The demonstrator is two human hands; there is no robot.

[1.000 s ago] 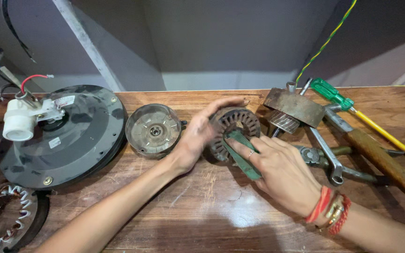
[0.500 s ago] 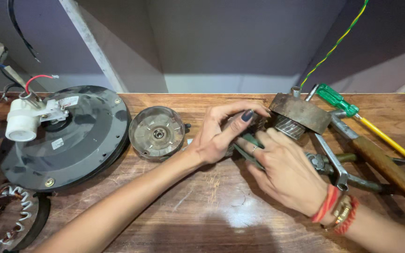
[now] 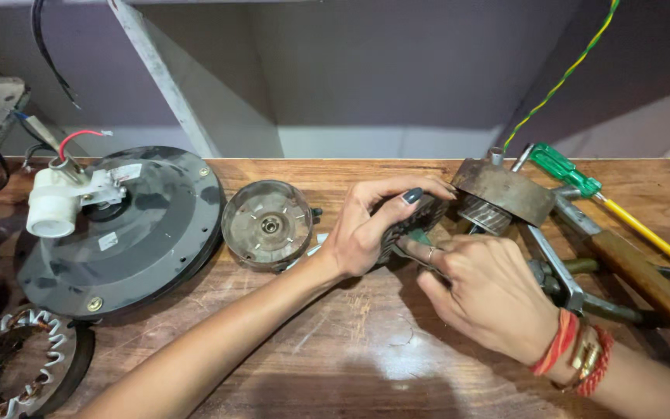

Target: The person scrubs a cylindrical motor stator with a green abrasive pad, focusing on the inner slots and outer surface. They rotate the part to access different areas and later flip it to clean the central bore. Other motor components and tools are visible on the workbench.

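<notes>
Left hand (image 3: 366,229) is gripping the ribbed motor core (image 3: 412,221); right hand (image 3: 486,291) is pinching a green tool (image 3: 419,237) against it, right of the round metal cover (image 3: 267,225).

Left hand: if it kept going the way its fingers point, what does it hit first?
The left hand points right, wrapped over a round ribbed metal part. Going straight on, it would likely meet the rusty metal block just beyond first, though depth is hard to judge.

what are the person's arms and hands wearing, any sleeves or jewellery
Both forearms are bare, no sleeves. The left hand has dark grey-blue painted nails. The right hand wears a thin ring, and its wrist carries red thread bands and a gold-coloured bangle.
</notes>
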